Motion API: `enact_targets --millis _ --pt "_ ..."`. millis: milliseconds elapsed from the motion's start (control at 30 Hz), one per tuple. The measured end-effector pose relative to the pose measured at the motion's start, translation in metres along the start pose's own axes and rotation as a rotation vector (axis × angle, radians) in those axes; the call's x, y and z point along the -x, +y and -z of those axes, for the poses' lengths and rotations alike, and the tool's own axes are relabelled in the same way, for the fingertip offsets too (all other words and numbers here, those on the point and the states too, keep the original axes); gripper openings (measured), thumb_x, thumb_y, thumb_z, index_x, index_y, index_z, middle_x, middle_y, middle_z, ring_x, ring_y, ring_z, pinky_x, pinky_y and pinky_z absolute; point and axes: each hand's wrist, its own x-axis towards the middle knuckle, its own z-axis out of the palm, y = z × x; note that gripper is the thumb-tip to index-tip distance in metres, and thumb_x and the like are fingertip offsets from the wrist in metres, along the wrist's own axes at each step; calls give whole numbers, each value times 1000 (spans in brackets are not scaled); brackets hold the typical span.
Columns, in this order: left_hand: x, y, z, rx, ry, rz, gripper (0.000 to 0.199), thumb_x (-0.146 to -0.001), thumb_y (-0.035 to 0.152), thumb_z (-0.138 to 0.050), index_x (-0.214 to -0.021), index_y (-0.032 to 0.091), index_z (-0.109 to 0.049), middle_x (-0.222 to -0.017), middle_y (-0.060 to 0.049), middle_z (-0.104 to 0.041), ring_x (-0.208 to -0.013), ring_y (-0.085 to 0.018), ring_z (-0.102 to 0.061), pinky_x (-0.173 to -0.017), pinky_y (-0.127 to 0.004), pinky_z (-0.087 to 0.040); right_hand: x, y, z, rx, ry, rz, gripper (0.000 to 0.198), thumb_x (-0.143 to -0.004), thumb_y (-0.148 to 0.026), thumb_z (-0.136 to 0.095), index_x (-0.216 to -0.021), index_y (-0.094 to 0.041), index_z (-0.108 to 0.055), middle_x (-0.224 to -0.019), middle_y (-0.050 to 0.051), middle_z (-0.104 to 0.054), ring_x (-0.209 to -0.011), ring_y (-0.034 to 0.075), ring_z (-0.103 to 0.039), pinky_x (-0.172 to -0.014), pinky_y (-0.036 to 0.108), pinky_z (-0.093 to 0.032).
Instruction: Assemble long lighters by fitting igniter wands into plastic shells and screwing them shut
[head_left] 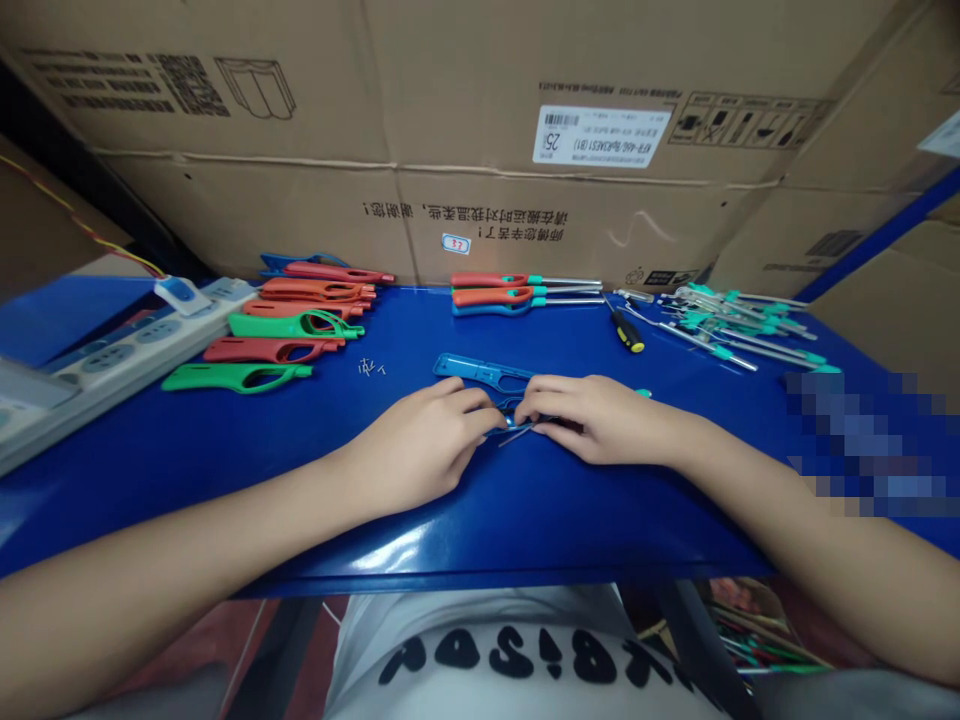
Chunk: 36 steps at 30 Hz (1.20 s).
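Note:
My left hand [427, 440] is closed, its fingertips on a blue lighter shell half [496, 431] just above the table. From the other side, my right hand [600, 418] pinches the same shell, thumb low and fingers over the top. Between the fingertips some small shiny parts show, too covered to name. A thin metal strip or wire [514, 437] sticks out below the fingers. Right behind the hands lies another blue lighter shell half [471, 368], its inside facing up. A teal tip [643, 393] peeks out behind my right wrist.
Several red, orange and green lighter shells [247, 377] lie at left beside a white power strip [112, 360]. Lighters with metal tubes [495, 298] lie at the back. A black-yellow screwdriver [626, 330] and a pile of tubes [735, 320] are at right. Cardboard [300, 190] walls the back.

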Motion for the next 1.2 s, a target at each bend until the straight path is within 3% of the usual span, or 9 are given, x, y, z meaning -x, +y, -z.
enact_targets --millis 333,500,600,667,767,900,1000,1200 --pt "0 -1 2 78 11 110 29 -93 14 -59 -121 18 -62 -106 -7 -72 -101 -27 -65 -90 -42 -55 0 0 2 -64 19 14 26 -97 -19 -52 -118 -22 -67 -117 7 -65 -98 18 -66 -82 30 -51" --pt "0 -4 -2 115 53 78 33 -94 14 -61 -127 17 -60 -114 -8 -72 -106 -26 -66 -93 -41 -55 2 1 13 -212 -11 28 27 -91 -18 -59 -116 -19 -69 -108 6 -68 -76 12 -62 -70 25 -50" --pt "1 -7 -5 124 69 44 35 -96 16 -60 -131 16 -60 -120 -9 -71 -112 -26 -65 -99 -42 -54 1 9 23 -256 64 -15 24 -93 -23 -56 -113 -18 -70 -108 7 -70 -78 13 -64 -68 24 -50" --pt "2 -9 -6 124 74 55 35 -97 18 -60 -132 16 -61 -125 -10 -69 -115 -26 -64 -102 -43 -54 2 19 30 -108 210 -183 24 -94 -27 -55 -110 -19 -71 -108 7 -72 -83 16 -66 -71 27 -50" --pt "2 -11 -7 124 74 74 35 -97 20 -59 -132 15 -62 -127 -11 -68 -117 -26 -64 -103 -43 -54 10 43 45 319 381 -709 26 -91 -27 -55 -111 -20 -71 -107 10 -74 -90 25 -68 -73 34 -48" --pt "0 -12 -8 83 77 39 34 -98 19 -57 -131 12 -64 -124 -13 -68 -114 -26 -65 -100 -42 -56 33 81 66 516 176 -1197 33 -89 -20 -54 -117 -17 -70 -123 18 -68 -109 34 -64 -78 38 -48" --pt "0 -12 -10 47 80 5 35 -99 18 -54 -132 11 -64 -125 -15 -67 -115 -27 -64 -99 -42 -57 50 105 77 520 167 -1306 36 -86 -14 -56 -119 -14 -71 -125 24 -65 -114 38 -62 -83 42 -47" --pt "1 -13 -12 -36 58 12 37 -100 16 -49 -133 13 -65 -124 -16 -66 -111 -29 -64 -93 -45 -59 65 129 82 490 192 -1441 35 -84 -16 -60 -117 -15 -71 -126 22 -63 -114 36 -61 -85 42 -48"
